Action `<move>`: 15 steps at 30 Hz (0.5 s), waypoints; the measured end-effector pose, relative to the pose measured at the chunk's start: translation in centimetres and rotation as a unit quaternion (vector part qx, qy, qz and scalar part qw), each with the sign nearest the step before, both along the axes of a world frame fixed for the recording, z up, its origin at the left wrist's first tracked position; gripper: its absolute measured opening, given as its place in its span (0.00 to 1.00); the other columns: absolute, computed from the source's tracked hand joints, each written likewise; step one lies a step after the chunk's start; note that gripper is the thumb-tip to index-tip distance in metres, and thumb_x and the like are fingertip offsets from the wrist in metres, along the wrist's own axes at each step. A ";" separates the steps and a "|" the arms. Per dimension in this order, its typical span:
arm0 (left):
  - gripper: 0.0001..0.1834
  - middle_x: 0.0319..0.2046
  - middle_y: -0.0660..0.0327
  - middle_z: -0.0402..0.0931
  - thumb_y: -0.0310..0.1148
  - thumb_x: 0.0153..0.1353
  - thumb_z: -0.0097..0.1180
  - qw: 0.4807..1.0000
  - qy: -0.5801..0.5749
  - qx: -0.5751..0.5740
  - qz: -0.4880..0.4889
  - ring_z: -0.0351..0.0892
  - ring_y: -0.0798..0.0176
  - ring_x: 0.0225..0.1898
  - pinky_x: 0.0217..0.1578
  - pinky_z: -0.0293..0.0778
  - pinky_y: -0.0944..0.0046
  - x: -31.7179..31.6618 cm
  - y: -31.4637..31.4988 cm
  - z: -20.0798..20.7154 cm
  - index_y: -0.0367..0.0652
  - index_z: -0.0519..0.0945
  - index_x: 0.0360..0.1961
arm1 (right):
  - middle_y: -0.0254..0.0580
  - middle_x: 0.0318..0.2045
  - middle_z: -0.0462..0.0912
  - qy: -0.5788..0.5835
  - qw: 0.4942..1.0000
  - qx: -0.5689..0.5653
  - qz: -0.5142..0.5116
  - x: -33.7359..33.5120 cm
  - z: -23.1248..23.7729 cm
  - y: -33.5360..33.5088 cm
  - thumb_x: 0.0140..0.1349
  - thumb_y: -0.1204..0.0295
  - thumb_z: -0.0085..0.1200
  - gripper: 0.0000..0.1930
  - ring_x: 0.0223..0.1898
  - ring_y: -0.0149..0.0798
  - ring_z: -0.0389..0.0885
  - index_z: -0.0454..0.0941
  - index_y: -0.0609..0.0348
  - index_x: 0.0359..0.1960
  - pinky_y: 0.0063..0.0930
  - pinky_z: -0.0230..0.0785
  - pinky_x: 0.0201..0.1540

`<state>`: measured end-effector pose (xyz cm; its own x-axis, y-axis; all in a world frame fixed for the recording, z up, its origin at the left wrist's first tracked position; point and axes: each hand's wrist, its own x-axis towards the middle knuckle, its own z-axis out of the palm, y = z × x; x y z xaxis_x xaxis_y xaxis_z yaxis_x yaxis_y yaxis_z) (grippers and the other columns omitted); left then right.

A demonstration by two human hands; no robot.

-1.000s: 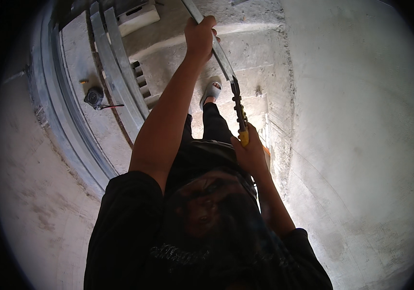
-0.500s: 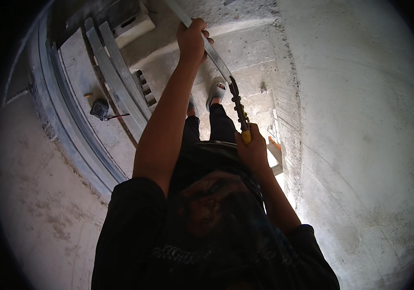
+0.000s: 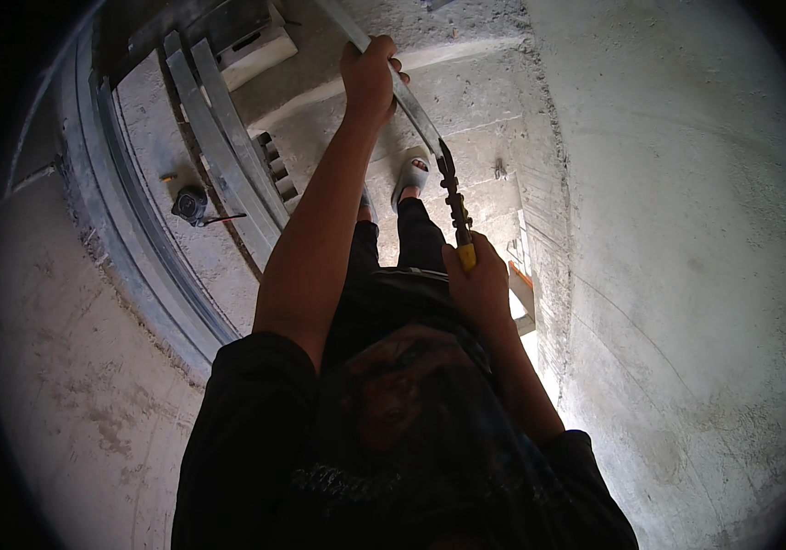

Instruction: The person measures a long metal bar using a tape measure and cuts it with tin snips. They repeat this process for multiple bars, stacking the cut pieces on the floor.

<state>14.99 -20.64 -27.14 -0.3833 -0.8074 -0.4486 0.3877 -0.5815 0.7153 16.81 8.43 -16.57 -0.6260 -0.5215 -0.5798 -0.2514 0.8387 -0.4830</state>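
Note:
My left hand (image 3: 370,81) is wrapped round a long, narrow, silvery metal profile (image 3: 419,117) that slants from the top of the view down to the right. At its lower end, the dark jaws of a pair of tin snips (image 3: 454,197) meet the metal. Whether the jaws have cut into it is too small to tell. My right hand (image 3: 482,286) is closed round the yellow handle of the snips, in front of my waist. Most of the grip is hidden inside that hand.
Several long metal profiles (image 3: 221,156) lie on the left, with a dark round tape measure (image 3: 189,204) among them. Beyond stand a pale hollow block (image 3: 260,53) and a holed block (image 3: 276,165). A concrete wall (image 3: 686,229) rises on the right. My sandalled foot (image 3: 409,174) is below the profile.
Very little differs. My left hand has shifted slightly to the right with the metal profile, and my right hand stays closed on the tin snips.

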 end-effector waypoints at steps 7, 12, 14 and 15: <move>0.07 0.24 0.65 0.64 0.27 0.56 0.54 1.000 -0.013 0.010 0.000 0.67 0.69 0.22 0.20 0.67 0.62 -0.4 0.3 0.4 0.44 0.68 0.31 | 0.59 0.37 0.82 0.015 1.000 0.027 -0.003 0.1 0.2 -0.6 0.65 0.53 0.54 0.21 0.41 0.61 0.82 0.76 0.62 0.43 0.51 0.73 0.44; 0.07 0.22 0.67 0.62 0.26 0.58 0.53 1.000 -0.008 0.019 0.002 0.66 0.70 0.21 0.21 0.66 0.63 -0.1 0.2 0.5 0.46 0.67 0.28 | 0.57 0.31 0.82 0.012 1.000 0.011 -0.002 0.5 -1.0 -0.1 0.65 0.55 0.56 0.18 0.37 0.63 0.82 0.75 0.60 0.40 0.51 0.73 0.41; 0.07 0.22 0.67 0.62 0.26 0.58 0.53 1.000 -0.012 0.016 0.003 0.66 0.70 0.21 0.21 0.66 0.63 0.0 0.3 0.6 0.47 0.67 0.28 | 0.57 0.29 0.82 0.007 1.000 0.012 0.001 0.5 -1.5 0.1 0.65 0.56 0.56 0.17 0.35 0.63 0.82 0.75 0.60 0.38 0.51 0.73 0.39; 0.07 0.22 0.67 0.62 0.26 0.58 0.53 1.000 -0.012 0.016 0.001 0.66 0.70 0.21 0.21 0.66 0.63 0.1 0.3 0.6 0.47 0.67 0.28 | 0.57 0.29 0.82 -0.004 1.000 0.016 0.001 0.4 -1.7 0.1 0.65 0.57 0.56 0.17 0.36 0.63 0.82 0.75 0.61 0.39 0.51 0.73 0.40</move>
<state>15.05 -20.37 -26.50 -0.3702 -0.7930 -0.4839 0.3719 -0.6038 0.7051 17.23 8.51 -18.23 -0.6205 -0.5038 -0.6010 -0.2488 0.8533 -0.4583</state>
